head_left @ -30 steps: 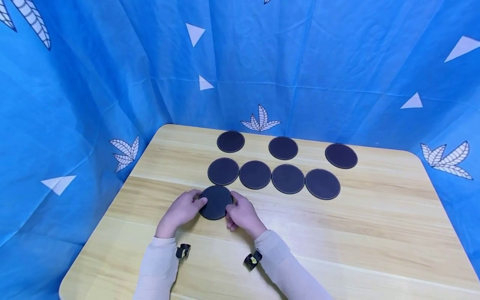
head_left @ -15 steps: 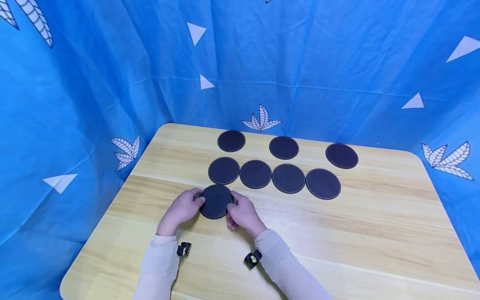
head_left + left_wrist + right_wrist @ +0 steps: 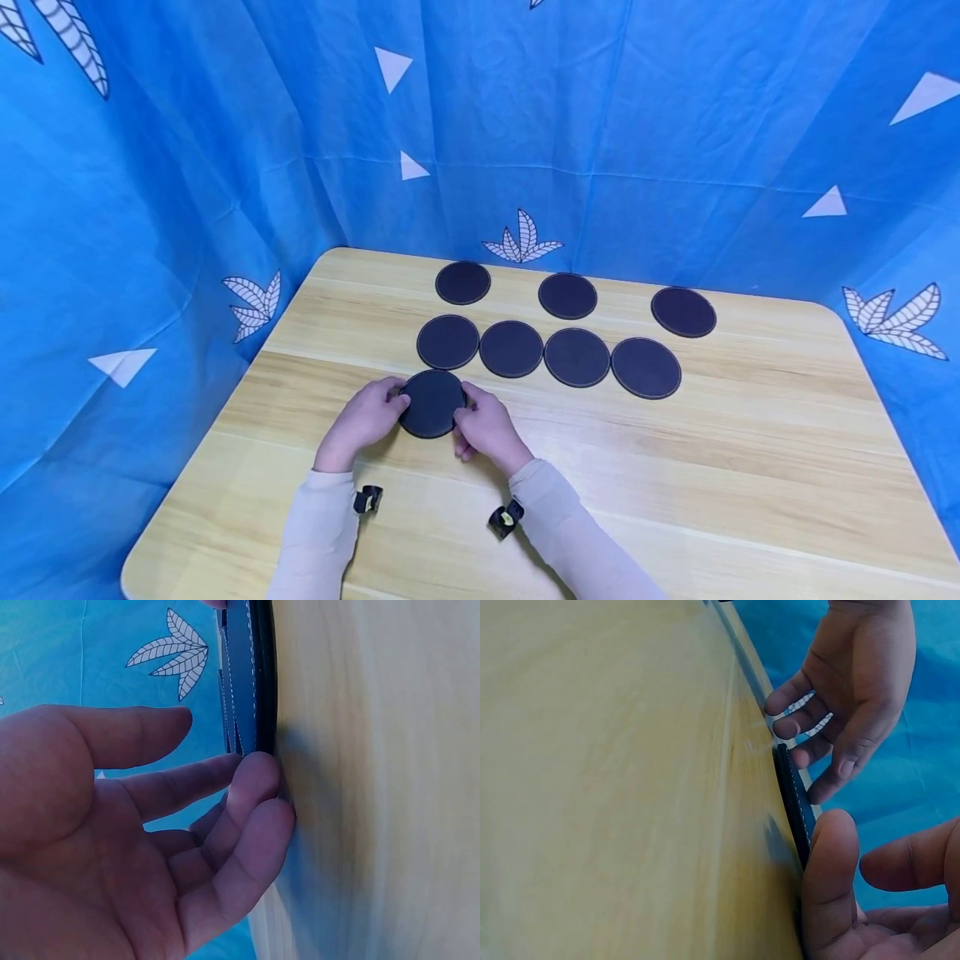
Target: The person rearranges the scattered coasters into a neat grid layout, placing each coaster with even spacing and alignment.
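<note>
Nearest, two pale sleeves (image 3: pixel 315 529) extend over a wood-grain table (image 3: pixel 750 467). A small black device sits at each wrist, the left device (image 3: pixel 367 500) and the right device (image 3: pixel 506 519) both on the inner side.

The left hand (image 3: pixel 363 423) is at the left rim of the near disc (image 3: pixel 432 404). Its fingers are loosely bent, tips against the rim; the thumb projects over the top face and, in the left wrist view, stands clear of it. No pinch is observed.

The right hand (image 3: pixel 487 427) is at the opposite rim. One finger lies along the edge, and the thumb is spaced from that finger in the right wrist view. The remaining fingers are partly hidden; whether they are pressed together cannot be told.

The near disc is dark, round and stitched along its edge. It lies level at the table surface, between the hands, directly in front of the leftmost disc of the middle row; contact between the two cannot be confirmed.

The middle row (image 3: pixel 512 349) comprises four similar discs, side by side, edges meeting. Beyond it, the far row (image 3: pixel 567 296) comprises three discs, well apart, close to the table's back edge. Behind hangs a blue curtain (image 3: pixel 510 100) printed with white leaves and triangles.
</note>
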Demonstrator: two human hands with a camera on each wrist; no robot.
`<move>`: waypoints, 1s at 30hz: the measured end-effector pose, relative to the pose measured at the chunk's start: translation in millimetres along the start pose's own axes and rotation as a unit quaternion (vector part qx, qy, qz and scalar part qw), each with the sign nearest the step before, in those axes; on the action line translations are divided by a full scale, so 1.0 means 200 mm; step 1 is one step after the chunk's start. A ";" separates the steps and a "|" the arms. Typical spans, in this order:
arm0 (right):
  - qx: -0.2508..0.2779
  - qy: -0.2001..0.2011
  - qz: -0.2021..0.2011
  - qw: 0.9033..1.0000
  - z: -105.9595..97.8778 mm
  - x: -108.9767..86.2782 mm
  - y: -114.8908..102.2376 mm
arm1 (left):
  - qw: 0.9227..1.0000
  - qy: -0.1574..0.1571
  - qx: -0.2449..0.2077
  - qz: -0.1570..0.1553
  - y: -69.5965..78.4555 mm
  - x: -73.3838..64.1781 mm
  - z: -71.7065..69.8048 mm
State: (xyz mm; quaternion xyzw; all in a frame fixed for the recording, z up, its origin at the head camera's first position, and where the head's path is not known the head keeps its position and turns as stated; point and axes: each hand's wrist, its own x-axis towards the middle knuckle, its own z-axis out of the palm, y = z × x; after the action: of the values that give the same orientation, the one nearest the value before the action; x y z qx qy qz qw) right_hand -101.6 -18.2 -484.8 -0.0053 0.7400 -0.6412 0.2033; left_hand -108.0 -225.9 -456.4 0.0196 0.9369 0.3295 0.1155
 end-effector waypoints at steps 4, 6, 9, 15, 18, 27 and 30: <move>0.007 0.002 0.004 1.000 -0.01 0.00 0.00 | 1.000 0.011 0.014 -0.005 0.00 0.00 0.00; 0.010 0.006 0.004 1.000 -0.01 0.00 0.00 | 1.000 0.015 0.021 -0.008 0.00 0.01 0.00; 0.012 0.015 -0.003 1.000 -0.02 0.01 0.00 | 0.999 0.015 0.029 -0.014 0.00 0.02 -0.01; 0.011 0.047 -0.045 0.998 -0.10 0.05 -0.04 | 0.999 0.042 0.009 0.005 0.02 0.08 -0.05; 0.028 0.061 -0.064 0.996 -0.16 0.09 -0.08 | 0.998 0.060 -0.016 0.031 0.05 0.13 -0.07; -0.001 0.075 -0.090 0.993 -0.34 0.25 -0.23 | 0.992 0.078 -0.042 0.089 0.15 0.33 -0.15; -0.029 0.076 -0.077 0.994 -0.39 0.32 -0.27 | 0.990 0.069 -0.074 0.093 0.17 0.42 -0.17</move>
State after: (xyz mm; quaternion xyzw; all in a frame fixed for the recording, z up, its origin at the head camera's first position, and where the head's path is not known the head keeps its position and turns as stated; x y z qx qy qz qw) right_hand -197.5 29.5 -445.1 -0.0195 0.7691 -0.6317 0.0957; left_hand -198.9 -210.7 -425.7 0.0754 0.9097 0.4079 0.0201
